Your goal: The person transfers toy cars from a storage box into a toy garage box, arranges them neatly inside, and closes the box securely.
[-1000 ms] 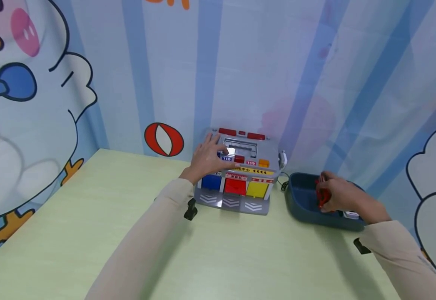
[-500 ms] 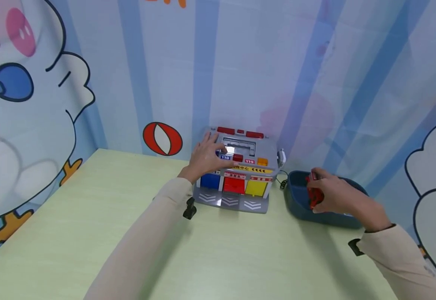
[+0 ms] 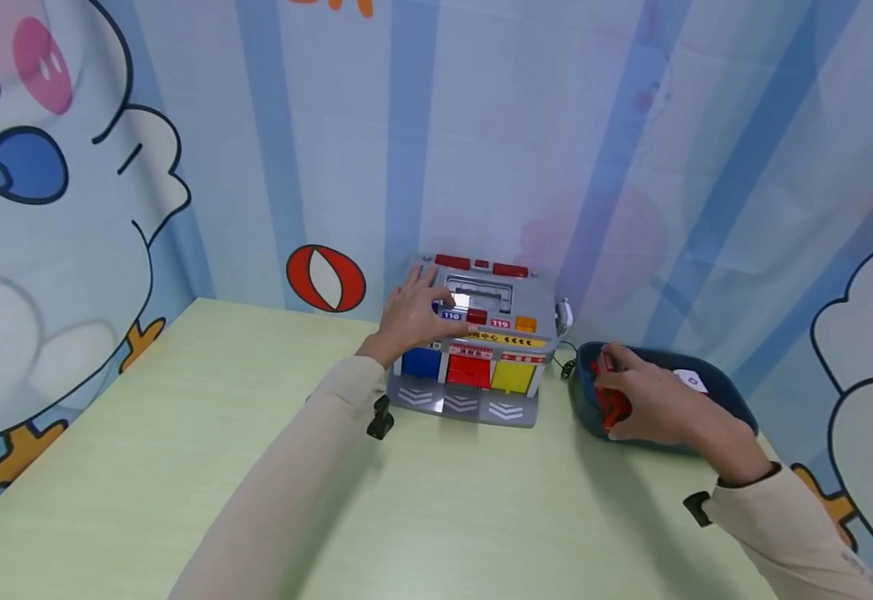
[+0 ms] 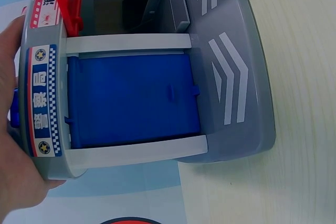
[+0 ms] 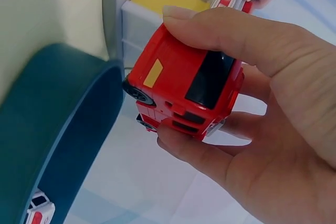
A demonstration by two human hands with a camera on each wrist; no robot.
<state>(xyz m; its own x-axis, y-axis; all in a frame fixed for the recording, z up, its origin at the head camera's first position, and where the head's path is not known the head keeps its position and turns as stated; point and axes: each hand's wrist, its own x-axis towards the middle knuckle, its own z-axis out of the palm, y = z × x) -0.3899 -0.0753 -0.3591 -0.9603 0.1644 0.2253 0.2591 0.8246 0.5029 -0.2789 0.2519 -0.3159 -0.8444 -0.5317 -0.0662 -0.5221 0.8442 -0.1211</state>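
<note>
In the head view my left hand (image 3: 412, 315) rests on the roof of a grey toy garage (image 3: 539, 292), fingers spread and thumb stretched along the front edge. The left wrist view has the blue door (image 4: 134, 98) closed and the red door (image 4: 67, 3) swung out from its bay. A yellow door (image 3: 514, 377) is at the garage's right bay. My right hand (image 3: 654, 400) holds a red toy truck (image 5: 173, 72) between thumb and fingertips, above the left end of a dark blue bin. Its dark windshield (image 5: 210, 80) and a wheel (image 5: 139, 95) show.
The dark blue bin (image 3: 732, 400) stands right of the garage, holding a white toy vehicle (image 3: 691, 381). A thin black cord (image 3: 568, 367) lies between them. Behind the pale table (image 3: 406, 517) hangs a blue striped curtain (image 3: 481, 125).
My right hand has lifted the red truck from inside the bin and carried it left, toward the garage. The left hand keeps its place on the roof.
</note>
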